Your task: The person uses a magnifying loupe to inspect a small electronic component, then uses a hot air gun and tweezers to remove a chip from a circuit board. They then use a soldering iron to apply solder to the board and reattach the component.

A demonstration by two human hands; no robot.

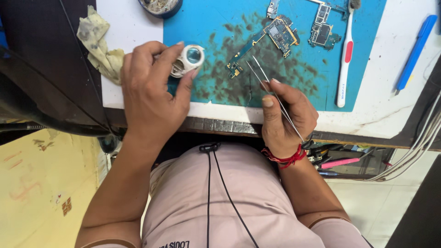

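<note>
My left hand (151, 92) holds a small white round loupe-like piece (189, 59) with a glass face, pinched between thumb and fingers over the left edge of the stained blue work mat (206, 23). My right hand (285, 115) grips thin metal tweezers (264, 78) whose open tips point up and left toward a narrow green circuit board (266, 39) lying on the mat. The tweezer tips are a short way below the board, not touching it.
A second circuit board (324, 30) lies at the mat's top right. A white and red toothbrush (345, 59) rests on the mat's right side, a blue pen (415, 53) further right. A crumpled cloth (98, 46) lies left, a round tin (161, 7) at top. Cables (425, 142) hang at right.
</note>
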